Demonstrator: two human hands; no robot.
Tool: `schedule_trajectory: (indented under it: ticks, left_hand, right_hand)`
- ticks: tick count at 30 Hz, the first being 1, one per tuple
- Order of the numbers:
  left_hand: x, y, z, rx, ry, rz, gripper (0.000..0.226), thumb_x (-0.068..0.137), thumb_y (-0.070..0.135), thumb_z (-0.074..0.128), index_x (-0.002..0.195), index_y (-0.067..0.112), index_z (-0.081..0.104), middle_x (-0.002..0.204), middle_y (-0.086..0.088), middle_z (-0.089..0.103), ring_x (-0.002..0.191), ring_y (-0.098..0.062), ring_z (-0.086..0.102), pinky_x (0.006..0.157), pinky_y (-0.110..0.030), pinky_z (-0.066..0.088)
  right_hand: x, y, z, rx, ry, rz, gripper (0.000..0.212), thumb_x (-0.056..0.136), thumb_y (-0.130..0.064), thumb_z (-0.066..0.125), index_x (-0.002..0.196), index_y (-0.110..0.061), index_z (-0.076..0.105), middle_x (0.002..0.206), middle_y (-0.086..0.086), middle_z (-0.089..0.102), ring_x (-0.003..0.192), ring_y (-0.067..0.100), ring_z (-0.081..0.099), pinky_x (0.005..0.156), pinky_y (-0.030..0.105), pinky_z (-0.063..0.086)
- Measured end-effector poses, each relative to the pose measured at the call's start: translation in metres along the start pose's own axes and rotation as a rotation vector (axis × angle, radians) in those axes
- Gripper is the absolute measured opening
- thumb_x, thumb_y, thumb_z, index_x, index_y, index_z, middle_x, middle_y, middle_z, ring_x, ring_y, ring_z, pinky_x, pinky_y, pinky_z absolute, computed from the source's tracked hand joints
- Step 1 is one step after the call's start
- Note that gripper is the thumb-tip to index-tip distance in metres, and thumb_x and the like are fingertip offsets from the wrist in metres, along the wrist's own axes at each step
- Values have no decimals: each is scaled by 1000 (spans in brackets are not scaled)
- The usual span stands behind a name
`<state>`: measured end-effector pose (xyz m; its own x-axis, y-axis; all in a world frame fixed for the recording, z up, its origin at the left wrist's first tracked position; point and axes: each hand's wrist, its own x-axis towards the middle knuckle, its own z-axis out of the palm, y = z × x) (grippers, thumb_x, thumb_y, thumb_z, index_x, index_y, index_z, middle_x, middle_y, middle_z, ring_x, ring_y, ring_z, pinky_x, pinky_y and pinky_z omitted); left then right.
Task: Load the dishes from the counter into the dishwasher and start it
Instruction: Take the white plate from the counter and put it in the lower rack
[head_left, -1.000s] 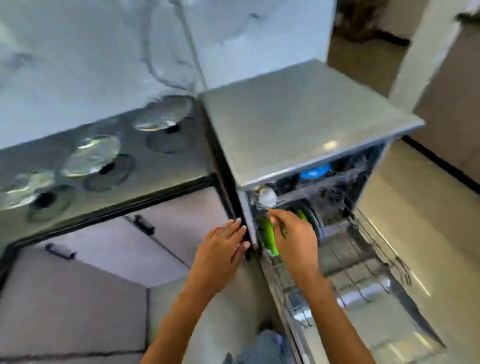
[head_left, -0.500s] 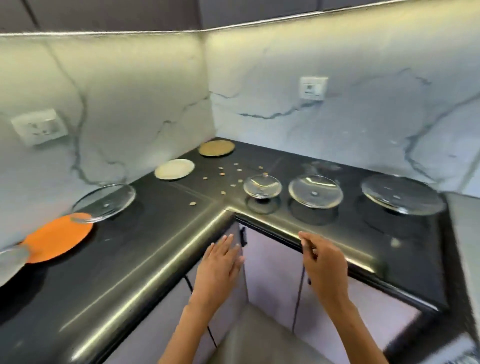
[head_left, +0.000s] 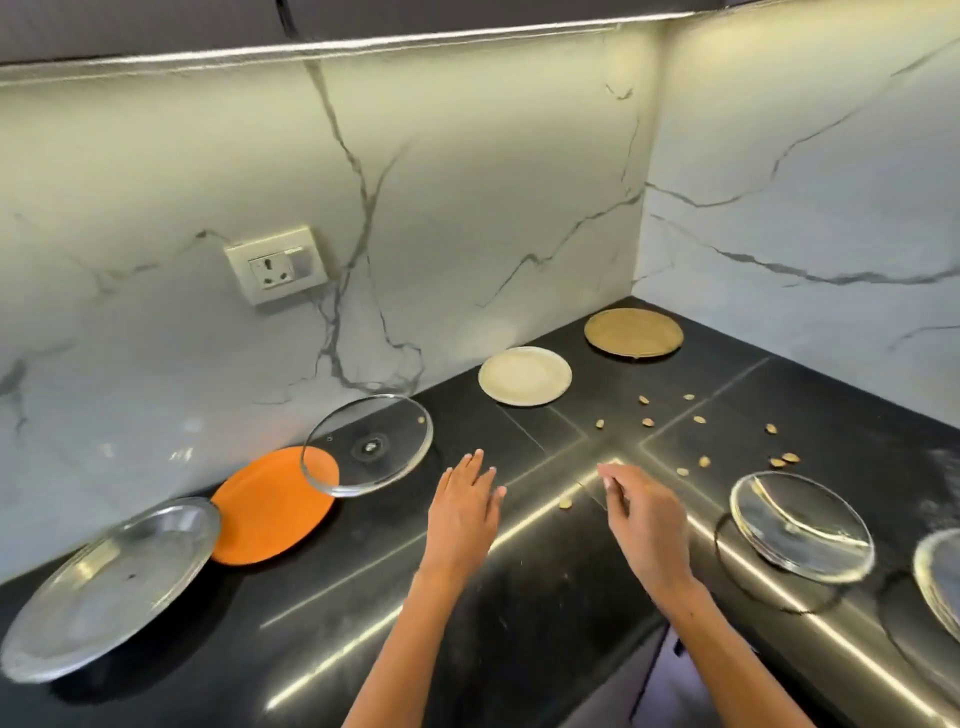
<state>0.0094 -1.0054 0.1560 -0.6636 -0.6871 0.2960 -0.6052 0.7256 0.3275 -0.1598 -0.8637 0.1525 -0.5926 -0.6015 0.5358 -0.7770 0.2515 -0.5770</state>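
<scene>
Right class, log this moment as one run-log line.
phase: reaching for next dish | left hand: open, empty, above counter | right hand: loosely curled, empty | nearest: glass lid, orange plate

No readable text, label, brand, number or sign anywhere in view. Nothing printed on the wall socket (head_left: 277, 264), only pin holes and a switch. Nothing legible on the orange plate (head_left: 265, 512), the steel plate (head_left: 104, 582), the white plate (head_left: 524, 375), the tan plate (head_left: 632, 332) or the glass lids (head_left: 800, 525). Possibly a tiny mark near the knob of the glass lid (head_left: 370, 447) beside the orange plate, too small and blurred to read.
</scene>
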Motion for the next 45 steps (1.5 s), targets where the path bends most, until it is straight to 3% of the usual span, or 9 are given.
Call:
schedule_trajectory:
  ticks: [5,9,12,19,24,30,36,41,45]
  left_hand:
    - [88,5,29,18,-76,5,44,102,31,37,140,10,45,154,-5,28,143,-18,21,116,-31,10]
    - [153,7,61,50,-133,10,41,100,29,42,134,7,52,146,-10,42,135,-25,38,112,-38,26]
    - [202,10,87,49,-187,13,38,98,26,47,128,5,56,135,-13,53,122,-31,51,102,-41,39]
    - [254,7,146,280,-376,35,33,101,31,33,122,14,53,120,-3,58,108,-22,54,88,-33,38]
    - [233,11,145,209,-311,2,30,97,30,43,100,14,69,97,-6,69,92,-22,60,72,-29,39]
    - [149,20,125,7,-309,-42,24,84,6,49,81,12,72,79,-6,67,73,-20,53,62,-21,29]
    - [99,18,106,127,-406,237,29,90,9,40,97,7,68,95,-9,67,86,-28,59,77,-34,41]
    - [62,20,75,84,-191,452,10,70,5,59,72,6,69,68,-7,63,59,-24,60,54,-30,50]
    - [30,19,48,39,72,601,25,81,13,48,81,1,70,79,-11,64,68,-23,61,61,-32,53]
  right_hand:
    - [65,22,37,-38,-35,-46,22,81,2,65,99,-10,71,93,-2,73,81,16,70,69,24,54]
    - [111,47,59,-53,-29,-9,23,79,2,69,97,-12,72,90,-4,73,78,10,69,68,5,38]
    - [146,67,77,-49,-11,3,25,75,4,72,93,-13,73,87,-5,73,74,9,68,73,5,36]
    - [175,90,90,-5,-36,1,26,71,0,76,88,-19,73,81,-14,70,70,-1,64,69,1,37]
    - [161,102,81,25,-108,8,23,79,-3,70,93,-21,73,85,-15,71,75,-3,64,68,7,46]
    - [127,103,48,15,-118,12,20,82,-4,66,92,-19,74,87,-12,72,79,4,66,71,19,51]
    - [74,91,18,2,-97,-9,21,78,-1,70,91,-17,74,84,-8,73,75,8,68,66,24,56]
    - [23,80,-4,-15,-125,-49,22,79,-2,70,93,-19,74,88,-11,72,80,3,67,70,14,51]
    - [-19,70,-25,-7,-140,-55,20,82,-3,67,96,-16,73,91,-8,72,83,5,68,73,12,50]
